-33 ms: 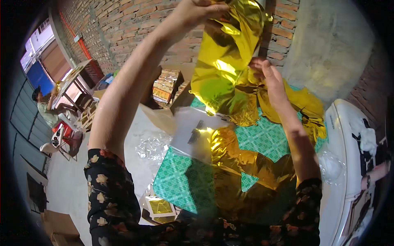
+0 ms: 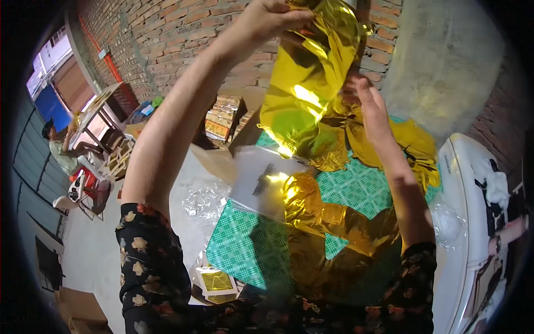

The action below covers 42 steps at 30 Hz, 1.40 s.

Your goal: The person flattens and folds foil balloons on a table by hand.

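- Left hand [image 2: 267, 19] is up high, fingers pinched shut on the top edge of the gold foil sheet [image 2: 303, 94].
- The sheet hangs straight down from that grip, long axis top to bottom, its lower end trailing toward the green checked cloth [image 2: 356, 186] below.
- Right hand [image 2: 370, 108] sits lower, just right of the hanging foil, fingers spread and pressed against its crumpled edge; whether it truly grips or only steadies is hard to tell from here.
- So the left hand carries the sheet and the right is nearer its middle.
- Beneath both hands lies more gold foil [image 2: 328, 222], with a clear plastic bag [image 2: 261, 181] down left of it.
- A small gold packet [image 2: 216, 281] sits well below the left sleeve.
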Available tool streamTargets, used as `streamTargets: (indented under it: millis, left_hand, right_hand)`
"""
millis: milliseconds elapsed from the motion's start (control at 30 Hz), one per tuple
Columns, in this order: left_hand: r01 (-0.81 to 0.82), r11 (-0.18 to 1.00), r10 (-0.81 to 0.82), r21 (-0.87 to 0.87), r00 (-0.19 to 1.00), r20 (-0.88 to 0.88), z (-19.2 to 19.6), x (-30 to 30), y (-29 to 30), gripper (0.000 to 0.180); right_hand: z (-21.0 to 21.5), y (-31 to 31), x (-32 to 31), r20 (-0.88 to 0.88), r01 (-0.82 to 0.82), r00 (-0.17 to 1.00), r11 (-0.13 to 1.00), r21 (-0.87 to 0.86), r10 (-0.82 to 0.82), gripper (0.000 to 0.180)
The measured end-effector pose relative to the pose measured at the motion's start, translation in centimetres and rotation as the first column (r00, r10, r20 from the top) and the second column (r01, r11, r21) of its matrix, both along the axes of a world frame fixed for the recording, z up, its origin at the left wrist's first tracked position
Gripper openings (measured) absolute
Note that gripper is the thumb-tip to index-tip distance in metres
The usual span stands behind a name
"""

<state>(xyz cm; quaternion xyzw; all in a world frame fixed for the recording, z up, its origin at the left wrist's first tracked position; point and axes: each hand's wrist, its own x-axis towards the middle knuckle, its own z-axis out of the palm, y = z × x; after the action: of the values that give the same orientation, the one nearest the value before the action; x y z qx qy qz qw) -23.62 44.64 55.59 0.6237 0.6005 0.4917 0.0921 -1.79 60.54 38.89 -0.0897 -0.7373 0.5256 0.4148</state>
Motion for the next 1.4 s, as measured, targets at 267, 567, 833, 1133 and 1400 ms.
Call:
streamTargets:
  millis: [267,567,833,1133,1400]
  left_hand:
    - [0.242,0.968,-0.246,0.067,0.968,0.049,-0.8,10.1,-2.2,0.035]
    - [0.552,0.833,-0.542,0.037,0.802,0.250,-0.7,18.5,-5.1,0.029]
    - [0.631,0.762,-0.629,0.144,0.670,0.393,5.8,20.3,-8.3,0.030]
    - [0.604,0.789,-0.589,0.110,0.695,0.412,7.2,20.7,-8.8,0.026]
    - [0.558,0.829,-0.528,0.036,0.761,0.378,6.6,21.4,-8.4,0.024]
  right_hand:
    - [7.6,-6.3,7.5,-0.420,0.002,0.907,0.999,-0.042,-0.020,0.044]
    - [11.4,-14.3,18.9,-0.270,0.287,0.938,0.925,0.249,-0.218,0.019]
    - [22.6,-20.4,21.3,-0.188,0.397,0.913,0.896,0.199,-0.363,0.021]
    - [24.2,-21.0,22.1,-0.391,0.726,0.687,0.596,0.342,-0.612,0.092]
    - [20.8,-24.0,23.2,-0.188,0.732,0.567,0.386,0.561,-0.802,0.046]
